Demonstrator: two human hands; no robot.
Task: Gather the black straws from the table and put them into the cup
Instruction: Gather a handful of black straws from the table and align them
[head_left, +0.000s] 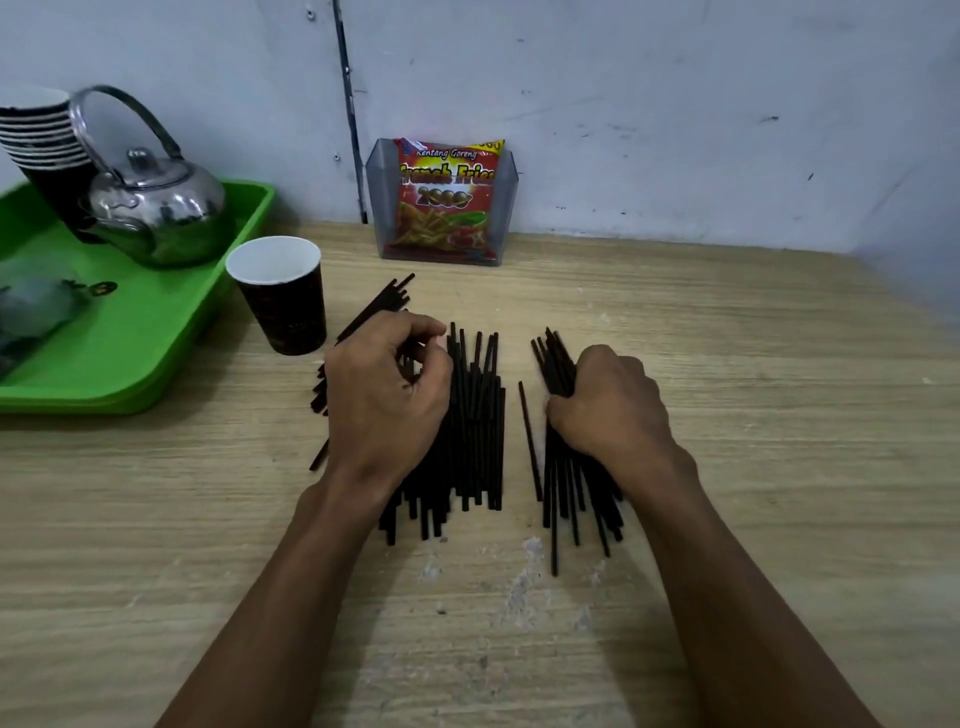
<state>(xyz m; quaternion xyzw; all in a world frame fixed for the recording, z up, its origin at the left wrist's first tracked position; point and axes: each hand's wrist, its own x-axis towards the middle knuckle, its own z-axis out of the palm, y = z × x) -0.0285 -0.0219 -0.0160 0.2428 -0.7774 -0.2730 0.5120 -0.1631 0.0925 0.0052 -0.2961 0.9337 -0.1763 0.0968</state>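
We gather: left hand (387, 395) curled over thin black plastic straws (475, 415) on wooden table (753, 364); right hand (610, 402) clamped on second bundle (558, 364). Dark paper cup (283, 293) empty. Next, we judge: merge bundles, lift upright, drop in.

Two bare forearms enter from the bottom edge — no sleeves, no watch, no bands, no gloves visible. Left hand (387, 395) & right hand (610, 402) both bare; no rings seen on the parts that show. Knuckles & tendons stand out on the backs of both hands. Nails mostly hidden — can't tell their length. Upper arms out of frame.
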